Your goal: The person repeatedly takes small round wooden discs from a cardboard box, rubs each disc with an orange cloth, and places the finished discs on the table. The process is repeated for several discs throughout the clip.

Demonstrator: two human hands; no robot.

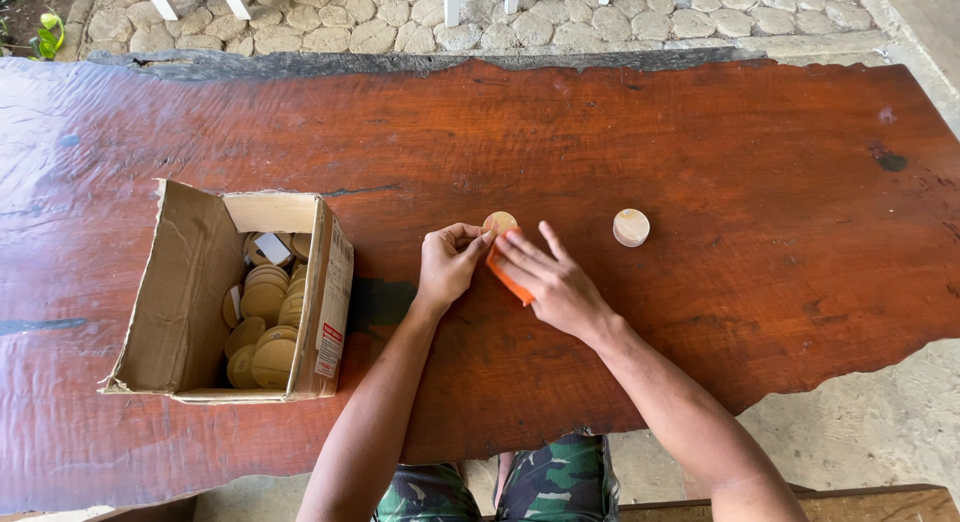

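Near edge: camouflage trousers (520,482), both forearms reaching forward over red slab table (700,142). Left hand (447,265) pinching small round wooden disc (500,222) at fingertips. Right hand (550,282) flat, fingers pressed together on orange sanding block (510,280) against the disc. Step judged: rubbing disc edge smooth; calls for steady pinch, even strokes. Left: open cardboard box (200,302) of similar discs. Right, apart: small round wooden lid (631,227). Beyond: cobblestones, white chair legs.
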